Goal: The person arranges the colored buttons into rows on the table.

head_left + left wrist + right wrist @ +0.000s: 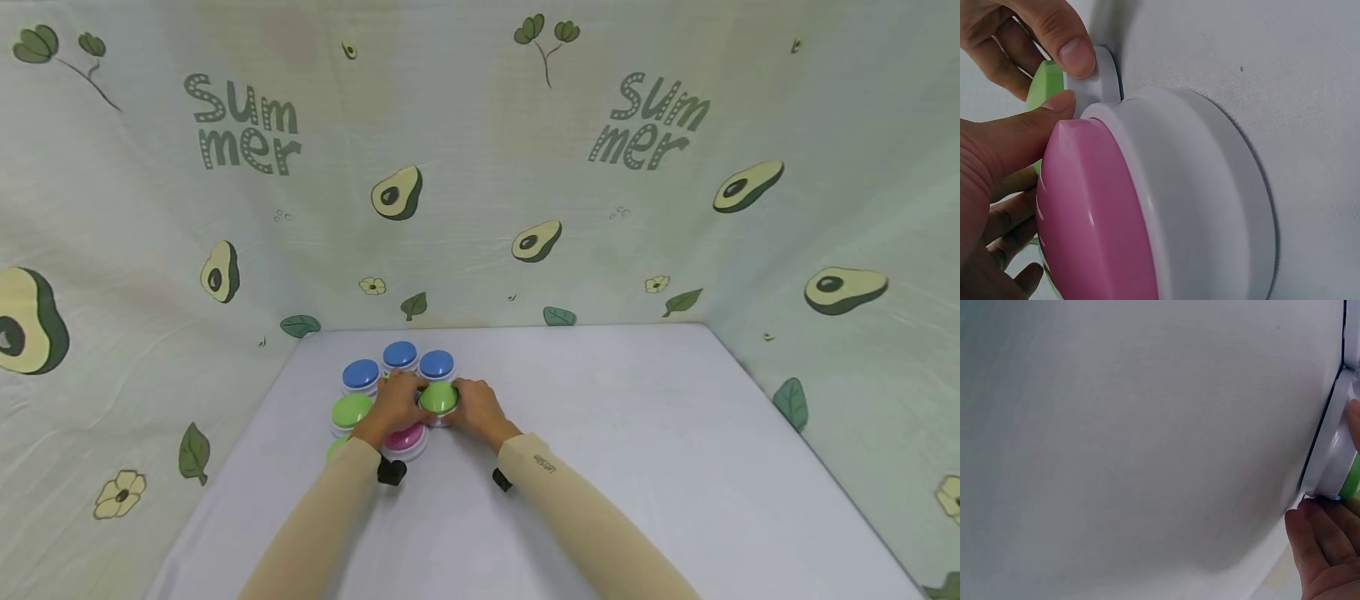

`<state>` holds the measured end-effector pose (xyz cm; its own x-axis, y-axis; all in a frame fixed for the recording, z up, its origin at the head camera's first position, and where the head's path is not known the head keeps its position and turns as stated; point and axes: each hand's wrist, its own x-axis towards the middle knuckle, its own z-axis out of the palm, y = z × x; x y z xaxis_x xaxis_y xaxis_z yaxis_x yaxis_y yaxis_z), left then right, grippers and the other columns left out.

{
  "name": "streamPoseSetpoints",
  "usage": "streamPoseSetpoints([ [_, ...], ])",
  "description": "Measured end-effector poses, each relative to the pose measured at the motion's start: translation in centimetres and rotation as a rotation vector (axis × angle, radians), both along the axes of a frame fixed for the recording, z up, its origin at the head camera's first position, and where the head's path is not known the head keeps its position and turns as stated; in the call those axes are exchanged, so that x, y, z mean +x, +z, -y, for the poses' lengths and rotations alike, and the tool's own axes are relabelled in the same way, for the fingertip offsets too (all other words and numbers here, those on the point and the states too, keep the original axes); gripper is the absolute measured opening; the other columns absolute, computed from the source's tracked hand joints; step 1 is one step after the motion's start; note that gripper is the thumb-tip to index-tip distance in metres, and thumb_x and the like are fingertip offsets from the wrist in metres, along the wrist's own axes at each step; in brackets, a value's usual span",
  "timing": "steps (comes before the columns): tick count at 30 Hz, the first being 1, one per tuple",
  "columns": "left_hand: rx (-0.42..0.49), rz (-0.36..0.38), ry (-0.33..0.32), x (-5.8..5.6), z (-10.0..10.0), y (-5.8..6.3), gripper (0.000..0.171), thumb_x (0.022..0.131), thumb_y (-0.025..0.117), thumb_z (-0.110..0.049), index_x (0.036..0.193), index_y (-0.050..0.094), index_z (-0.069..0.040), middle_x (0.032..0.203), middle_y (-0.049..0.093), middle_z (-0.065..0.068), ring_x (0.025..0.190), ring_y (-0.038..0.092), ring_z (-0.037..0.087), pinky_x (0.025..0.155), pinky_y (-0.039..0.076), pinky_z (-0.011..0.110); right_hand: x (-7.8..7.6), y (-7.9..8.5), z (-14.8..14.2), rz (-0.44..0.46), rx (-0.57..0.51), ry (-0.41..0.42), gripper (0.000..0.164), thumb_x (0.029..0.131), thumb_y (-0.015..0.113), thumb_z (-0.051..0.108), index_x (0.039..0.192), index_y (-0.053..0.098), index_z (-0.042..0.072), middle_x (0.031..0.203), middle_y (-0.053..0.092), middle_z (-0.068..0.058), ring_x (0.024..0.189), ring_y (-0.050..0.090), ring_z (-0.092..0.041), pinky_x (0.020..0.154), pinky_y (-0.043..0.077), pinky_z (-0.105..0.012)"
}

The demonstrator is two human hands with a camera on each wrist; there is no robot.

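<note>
A round push button with a green dome and white base (438, 397) sits between both hands. My left hand (397, 403) grips its left side, thumb at the front and fingers toward the back. From the right, my right hand (480, 407) holds the same button; its thumb (1077, 57) presses the white base in the left wrist view. A pink-domed button (1094, 212) stands close beside the left hand, large in that view. In the right wrist view, right fingers (1322, 537) reach along the green button's white base (1335, 444).
Three blue-domed buttons stand behind the hands: one left (361, 372), one at the back (400, 353), one right (437, 363). A green button (352, 410) is left of the left hand, with another (337, 446) partly behind the sleeve. The white table (615, 417) meets a printed cloth backdrop (465, 167).
</note>
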<state>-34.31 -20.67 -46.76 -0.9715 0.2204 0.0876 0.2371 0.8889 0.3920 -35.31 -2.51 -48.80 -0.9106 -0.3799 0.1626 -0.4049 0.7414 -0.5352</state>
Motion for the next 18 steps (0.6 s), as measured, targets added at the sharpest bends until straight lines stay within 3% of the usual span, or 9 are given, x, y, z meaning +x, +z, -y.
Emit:
streamPoseSetpoints([
  [18, -0.043, 0.098, 0.032, -1.2, -0.4, 0.3, 0.058, 0.073, 0.098, -0.026, 0.122, 0.076, -0.006, 0.117, 0.074, 0.009, 0.118, 0.052, 0.034, 0.110, 0.034, 0.062, -0.2, 0.2, 0.1, 0.045, -0.044, -0.028, 0.056, 0.072, 0.098, 0.015, 0.119, 0.072, -0.001, 0.114, 0.075, -0.015, 0.110, 0.069, -0.031, 0.104, 0.055, -0.046],
])
